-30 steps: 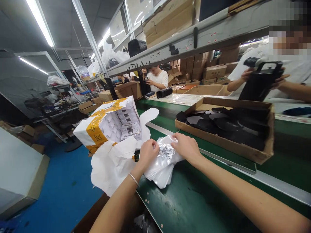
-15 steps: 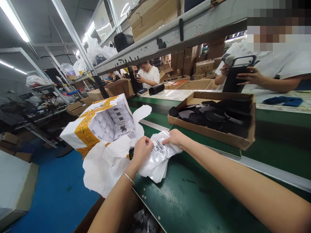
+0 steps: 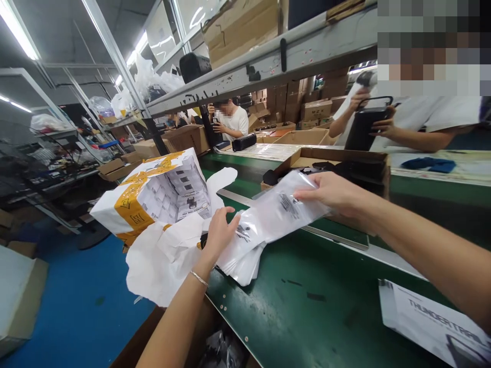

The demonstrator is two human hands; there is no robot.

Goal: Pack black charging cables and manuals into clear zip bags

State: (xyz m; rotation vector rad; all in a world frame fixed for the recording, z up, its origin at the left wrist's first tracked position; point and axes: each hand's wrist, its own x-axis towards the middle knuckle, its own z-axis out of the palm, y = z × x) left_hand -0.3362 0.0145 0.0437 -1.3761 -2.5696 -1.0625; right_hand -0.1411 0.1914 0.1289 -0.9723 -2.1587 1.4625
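Observation:
My right hand [image 3: 335,191] pinches a clear plastic bag [image 3: 282,209] with black print between thumb and fingers. The bag stretches out to the right, its left end still over a fanned stack of similar plastic bags [image 3: 240,260] on the green work surface. At the stack's left edge is my left hand [image 3: 218,232], thumb and forefinger apart, thumb by the bags; its other fingers are partly hidden. A white printed sheet or booklet [image 3: 425,314] reading "THUNDERTRAIL" lies below my right forearm.
An open white box with orange tape [image 3: 132,204] holds printed booklets [image 3: 192,204], with torn white paper [image 3: 164,255] in front. Behind my right hand stands a cardboard tray [image 3: 303,156] of black pieces. Across the bench, a person holds a black speaker [image 3: 364,128]. A shelf [image 3: 268,64] runs overhead.
My right hand has moved right and up, drawing one bag off the stack. My left thumb and forefinger have parted. The printed sheet has come into view at lower right.

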